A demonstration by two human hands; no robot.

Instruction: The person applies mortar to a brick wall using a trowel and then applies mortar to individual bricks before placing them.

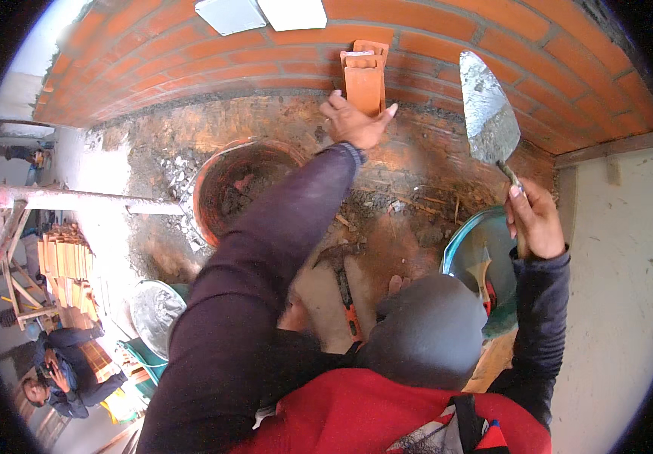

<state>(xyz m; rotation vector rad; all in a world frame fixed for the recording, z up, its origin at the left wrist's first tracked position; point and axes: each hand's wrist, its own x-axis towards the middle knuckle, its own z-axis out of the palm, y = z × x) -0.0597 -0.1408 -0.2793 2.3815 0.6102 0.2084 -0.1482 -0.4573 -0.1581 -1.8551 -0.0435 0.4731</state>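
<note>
trowel [490, 117] | in right hand [538, 219] | tip forward-left | long axis aslant

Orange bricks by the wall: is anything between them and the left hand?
Nothing visible: the left hand is at the near end of the orange bricks, though contact is unclear. The trowel, held in the right hand, is off to the right.
</note>
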